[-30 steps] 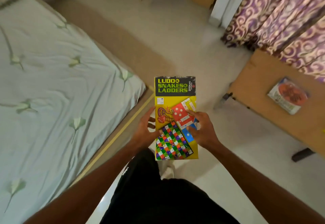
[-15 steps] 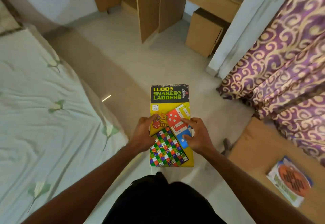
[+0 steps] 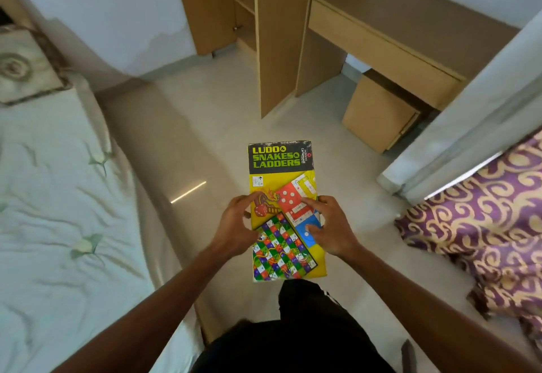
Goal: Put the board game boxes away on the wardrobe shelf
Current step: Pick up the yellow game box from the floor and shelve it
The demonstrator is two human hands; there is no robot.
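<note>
Both hands (image 3: 281, 226) hold box (image 3: 280, 161) over possibly tiled floor (image 3: 211, 114).

Box title: "LUDO & SNAKES & LADDERS", green letters on the dark band across the far end of the board game box (image 3: 281, 185)
Brand: small sideways print at the band's right edge, too small to read surely
Age mark: "4+", yellow face, left edge under the band

Printed cardboard game box (image 3: 281, 167), slight sheen on lid. Light wood-laminate wardrobe (image 3: 275, 35) far centre, matt, smooth; same finish on desk (image 3: 390, 41) far right. Glossy pale floor tiles (image 3: 205, 126), streak of reflected light. Soft wrinkled cloth bedsheet (image 3: 52, 196) left. Patterned curtain cloth (image 3: 484, 211) right, faint shine.
</note>
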